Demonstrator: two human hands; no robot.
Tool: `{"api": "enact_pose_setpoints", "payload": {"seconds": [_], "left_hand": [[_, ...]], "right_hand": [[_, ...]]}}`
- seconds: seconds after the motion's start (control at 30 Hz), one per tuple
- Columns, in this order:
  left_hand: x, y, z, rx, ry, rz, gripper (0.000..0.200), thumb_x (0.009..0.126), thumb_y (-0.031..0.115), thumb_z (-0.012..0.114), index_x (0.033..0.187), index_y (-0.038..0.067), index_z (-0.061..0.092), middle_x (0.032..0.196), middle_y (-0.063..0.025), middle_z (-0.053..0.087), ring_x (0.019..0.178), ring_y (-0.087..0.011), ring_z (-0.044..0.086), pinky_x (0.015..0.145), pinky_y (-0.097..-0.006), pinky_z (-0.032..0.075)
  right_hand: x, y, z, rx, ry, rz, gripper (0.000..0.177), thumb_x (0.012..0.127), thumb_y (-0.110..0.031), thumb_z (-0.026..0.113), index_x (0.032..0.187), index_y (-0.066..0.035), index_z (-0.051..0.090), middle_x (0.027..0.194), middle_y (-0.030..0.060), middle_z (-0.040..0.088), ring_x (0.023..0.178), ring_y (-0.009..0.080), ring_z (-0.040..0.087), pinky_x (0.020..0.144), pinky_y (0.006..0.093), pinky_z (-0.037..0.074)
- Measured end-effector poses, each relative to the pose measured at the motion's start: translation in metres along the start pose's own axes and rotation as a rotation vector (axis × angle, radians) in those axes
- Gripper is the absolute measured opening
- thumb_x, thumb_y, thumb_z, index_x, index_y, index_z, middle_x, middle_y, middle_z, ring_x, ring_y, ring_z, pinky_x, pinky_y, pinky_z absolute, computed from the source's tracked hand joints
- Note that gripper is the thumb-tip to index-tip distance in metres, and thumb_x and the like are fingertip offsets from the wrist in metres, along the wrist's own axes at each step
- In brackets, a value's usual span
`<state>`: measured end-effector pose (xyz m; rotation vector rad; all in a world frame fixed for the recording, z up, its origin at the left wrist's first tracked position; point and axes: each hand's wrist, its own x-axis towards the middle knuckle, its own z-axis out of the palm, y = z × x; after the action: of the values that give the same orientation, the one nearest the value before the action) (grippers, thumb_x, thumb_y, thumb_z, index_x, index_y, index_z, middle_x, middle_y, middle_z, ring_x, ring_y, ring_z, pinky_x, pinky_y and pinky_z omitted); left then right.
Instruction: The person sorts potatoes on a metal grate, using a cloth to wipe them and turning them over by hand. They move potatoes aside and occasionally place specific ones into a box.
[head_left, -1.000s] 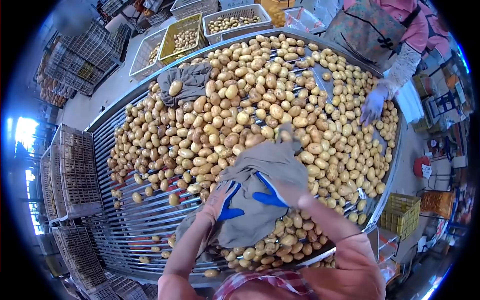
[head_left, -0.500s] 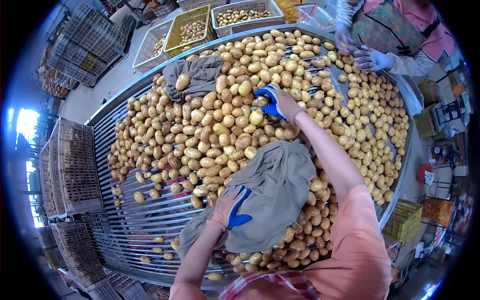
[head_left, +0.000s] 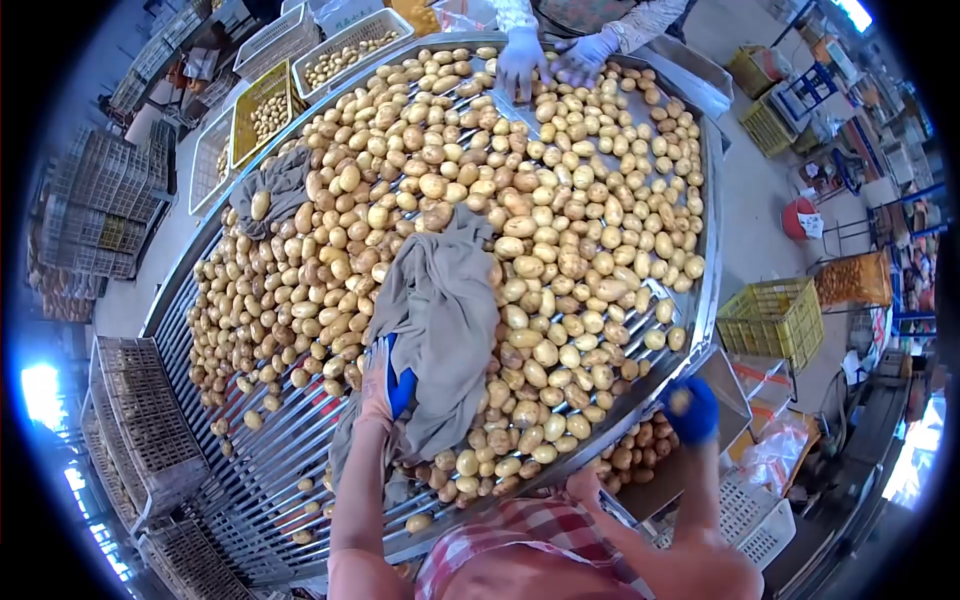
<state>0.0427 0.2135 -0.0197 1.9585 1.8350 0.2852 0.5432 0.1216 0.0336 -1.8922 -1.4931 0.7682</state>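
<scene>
My left hand (head_left: 384,385), in a glove with a blue palm, lies with fingers stretched out on the left edge of a grey cloth (head_left: 440,320). The cloth is spread in folds over the potatoes (head_left: 545,270) on the sorting table. Beyond the table's right edge, my right hand (head_left: 692,412) is raised in its blue glove and smeared by motion. Its fingers are closed around a small tan potato (head_left: 680,402). Below and left of this hand, a box holds more potatoes (head_left: 640,452).
Metal rollers (head_left: 265,470) show at the table's left. Another grey cloth (head_left: 272,195) lies at the far left with a potato on it. Across the table are a co-worker's gloved hands (head_left: 550,62). A yellow crate (head_left: 770,322) and a white basket (head_left: 755,520) stand to the right.
My right hand has left the potatoes mid-table and swung right, past the table edge, with a potato in it. My left hand stays on the cloth. The view has turned right.
</scene>
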Motion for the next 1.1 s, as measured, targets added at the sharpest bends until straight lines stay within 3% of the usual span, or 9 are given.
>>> {"api": "enact_pose_setpoints", "payload": {"seconds": [0.07, 0.17, 0.27, 0.33, 0.4, 0.47, 0.6, 0.9, 1.1], "left_hand": [[0.003, 0.009, -0.012, 0.046, -0.059, 0.017, 0.072, 0.079, 0.037, 0.053, 0.135, -0.002, 0.030, 0.136, -0.0235, 0.036, 0.127, -0.0378, 0.032, 0.107, -0.0412, 0.025], [0.002, 0.034, -0.038, 0.282, -0.317, -0.141, 0.075, 0.086, 0.040, 0.048, 0.139, -0.005, 0.019, 0.141, -0.0242, 0.028, 0.129, -0.0377, 0.029, 0.107, -0.0416, 0.024], [-0.028, 0.050, -0.036, -0.115, 0.036, -0.046, 0.083, 0.081, 0.036, 0.057, 0.140, -0.004, 0.015, 0.142, -0.0276, 0.023, 0.130, -0.0387, 0.026, 0.108, -0.0401, 0.023], [-0.058, 0.067, -0.043, -0.048, -0.008, -0.143, 0.087, 0.079, 0.038, 0.060, 0.140, -0.004, 0.014, 0.142, -0.0278, 0.021, 0.131, -0.0384, 0.026, 0.107, -0.0403, 0.023], [-0.081, 0.070, -0.044, 0.269, -0.198, -0.256, 0.099, 0.071, 0.048, 0.067, 0.139, -0.004, 0.015, 0.143, -0.0281, 0.018, 0.130, -0.0407, 0.027, 0.106, -0.0419, 0.025], [-0.092, 0.070, -0.048, 0.217, -0.521, -0.327, 0.102, 0.069, 0.053, 0.067, 0.139, -0.002, 0.018, 0.142, -0.0298, 0.017, 0.130, -0.0434, 0.025, 0.106, -0.0425, 0.025], [-0.100, 0.057, -0.013, 0.270, -0.332, -0.232, 0.090, 0.073, 0.052, 0.062, 0.140, 0.004, 0.025, 0.142, -0.0270, 0.023, 0.132, -0.0431, 0.020, 0.107, -0.0507, 0.018], [-0.047, 0.035, 0.024, 0.148, -0.277, -0.509, 0.052, 0.081, 0.011, 0.046, 0.132, 0.004, 0.036, 0.138, -0.0251, 0.031, 0.126, -0.0392, 0.034, 0.108, -0.0462, 0.020], [-0.029, 0.021, 0.046, -0.120, 0.056, -0.521, 0.068, 0.065, 0.038, 0.073, 0.114, -0.004, 0.052, 0.108, -0.0269, 0.056, 0.105, -0.0383, 0.052, 0.088, -0.0411, 0.041]], "right_hand": [[-0.082, 0.064, -0.044, -0.179, 0.190, 0.115, 0.008, 0.076, -0.005, 0.060, 0.084, -0.004, 0.059, 0.072, 0.0040, 0.058, 0.068, 0.0171, 0.059, 0.063, 0.0277, 0.048], [-0.189, 0.156, -0.097, -0.113, -0.184, 0.785, 0.020, 0.080, -0.014, 0.057, 0.096, -0.002, 0.056, 0.081, 0.0100, 0.060, 0.074, 0.0231, 0.060, 0.067, 0.0320, 0.049], [-0.199, 0.188, -0.112, -0.793, -0.284, 1.081, 0.033, 0.083, -0.022, 0.055, 0.107, 0.000, 0.052, 0.090, 0.0161, 0.062, 0.080, 0.0291, 0.061, 0.070, 0.0364, 0.049], [-0.141, 0.147, -0.094, -0.993, 0.282, 0.526, 0.042, 0.085, -0.028, 0.054, 0.115, 0.001, 0.050, 0.096, 0.0202, 0.063, 0.084, 0.0331, 0.062, 0.072, 0.0393, 0.049], [-0.025, 0.000, -0.040, -0.345, 0.131, 0.403, 0.039, 0.084, -0.021, 0.056, 0.115, 0.002, 0.049, 0.101, 0.0192, 0.062, 0.087, 0.0346, 0.062, 0.075, 0.0410, 0.049], [0.033, -0.047, 0.038, -0.266, 0.022, -0.115, 0.043, 0.077, -0.013, 0.063, 0.116, 0.001, 0.050, 0.112, 0.0190, 0.055, 0.109, 0.0353, 0.051, 0.093, 0.0406, 0.040], [0.107, -0.167, 0.185, -0.088, -0.381, -0.862, 0.050, 0.076, -0.031, 0.062, 0.120, -0.009, 0.052, 0.125, 0.0201, 0.046, 0.118, 0.0361, 0.040, 0.093, 0.0434, 0.037], [0.178, -0.267, 0.324, -0.493, -0.565, -0.910, 0.045, 0.083, -0.029, 0.051, 0.128, -0.024, 0.049, 0.143, 0.0158, 0.026, 0.126, 0.0407, 0.029, 0.088, 0.0479, 0.041], [0.196, -0.278, 0.349, -0.465, -0.675, -0.807, 0.046, 0.083, -0.020, 0.051, 0.129, -0.027, 0.047, 0.145, 0.0172, 0.021, 0.119, 0.0409, 0.040, 0.083, 0.0424, 0.048]]}}
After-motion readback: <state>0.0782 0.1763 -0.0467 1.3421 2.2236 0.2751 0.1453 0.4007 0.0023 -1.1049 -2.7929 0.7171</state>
